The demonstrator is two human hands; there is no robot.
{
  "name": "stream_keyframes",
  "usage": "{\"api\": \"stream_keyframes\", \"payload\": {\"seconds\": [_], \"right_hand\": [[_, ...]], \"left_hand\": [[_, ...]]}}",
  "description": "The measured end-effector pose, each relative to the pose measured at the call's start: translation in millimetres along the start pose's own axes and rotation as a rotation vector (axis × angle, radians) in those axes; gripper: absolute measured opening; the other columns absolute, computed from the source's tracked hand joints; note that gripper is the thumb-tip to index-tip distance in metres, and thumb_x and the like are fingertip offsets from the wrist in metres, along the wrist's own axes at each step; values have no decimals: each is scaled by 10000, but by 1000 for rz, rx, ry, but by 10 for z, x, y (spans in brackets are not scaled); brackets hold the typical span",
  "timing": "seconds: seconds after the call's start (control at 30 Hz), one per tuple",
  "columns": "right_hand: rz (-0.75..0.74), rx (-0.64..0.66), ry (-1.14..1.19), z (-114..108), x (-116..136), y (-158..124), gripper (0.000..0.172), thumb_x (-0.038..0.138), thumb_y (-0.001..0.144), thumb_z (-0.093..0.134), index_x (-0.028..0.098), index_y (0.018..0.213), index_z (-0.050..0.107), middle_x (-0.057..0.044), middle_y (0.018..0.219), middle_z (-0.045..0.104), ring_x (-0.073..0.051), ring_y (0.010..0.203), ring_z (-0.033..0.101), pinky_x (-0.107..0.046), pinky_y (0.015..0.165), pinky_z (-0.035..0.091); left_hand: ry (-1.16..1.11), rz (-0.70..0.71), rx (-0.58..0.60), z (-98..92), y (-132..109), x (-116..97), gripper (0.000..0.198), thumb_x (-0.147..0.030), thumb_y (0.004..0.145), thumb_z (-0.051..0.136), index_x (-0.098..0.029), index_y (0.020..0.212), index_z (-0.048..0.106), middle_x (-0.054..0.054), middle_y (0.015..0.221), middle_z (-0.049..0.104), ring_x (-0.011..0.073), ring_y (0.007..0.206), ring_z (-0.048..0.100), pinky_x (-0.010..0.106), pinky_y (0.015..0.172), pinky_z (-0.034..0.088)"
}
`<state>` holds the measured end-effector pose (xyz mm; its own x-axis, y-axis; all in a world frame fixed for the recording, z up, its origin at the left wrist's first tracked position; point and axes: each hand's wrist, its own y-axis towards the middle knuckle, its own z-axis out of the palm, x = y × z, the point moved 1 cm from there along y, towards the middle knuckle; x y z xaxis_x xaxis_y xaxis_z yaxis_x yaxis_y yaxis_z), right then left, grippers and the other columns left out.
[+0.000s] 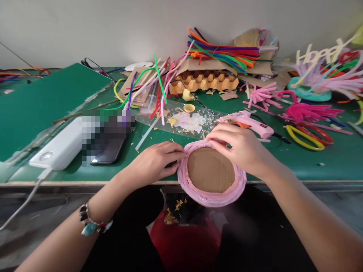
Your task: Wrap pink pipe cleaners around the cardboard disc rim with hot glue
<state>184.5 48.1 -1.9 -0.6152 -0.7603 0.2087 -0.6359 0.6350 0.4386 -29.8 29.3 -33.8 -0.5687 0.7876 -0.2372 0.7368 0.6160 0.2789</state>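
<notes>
A round cardboard disc point(211, 170) with a thick rim of pink and lilac pipe cleaners point(211, 201) is held between my two hands, partly over the table's front edge. My left hand point(159, 160) has its fingers closed on the rim at the upper left. At the top of the rim, my right hand point(235, 145) pinches the pink edge with thumb and fingers. Just behind the right hand lies a pink hot glue gun point(255, 124). What the right fingertips press on is partly hidden.
A white power bank point(61, 141) with a cable and a dark phone point(109, 151) lie at left. Behind are an egg carton point(204, 81), a bundle of coloured pipe cleaners point(224, 53) and a glue-smeared plastic sheet point(190, 121). Pink pipe-cleaner bunches point(310, 111) lie at right.
</notes>
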Motion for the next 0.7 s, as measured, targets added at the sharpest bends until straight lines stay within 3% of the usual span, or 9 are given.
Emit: {"api": "stream_keyframes", "payload": {"seconds": [0.43,0.7], "right_hand": [[-2,94,-117,69,-81,-67,223,156,866,408,163,762,606,-46,784,602,-149,733,541,-310,690,383],[16,131,-116,79,-103,-69,245,156,872,387,163,771,611,-52,787,597,-153,738,538,-314,686,374]], "left_hand": [[-96,-26,1,5,45,20,257,-182,813,446,-151,1024,589,72,1004,604,156,902,563,297,809,482],[11,-13,39,5,28,15,284,-203,832,417,-186,1064,580,62,1035,612,166,906,578,321,802,487]]}}
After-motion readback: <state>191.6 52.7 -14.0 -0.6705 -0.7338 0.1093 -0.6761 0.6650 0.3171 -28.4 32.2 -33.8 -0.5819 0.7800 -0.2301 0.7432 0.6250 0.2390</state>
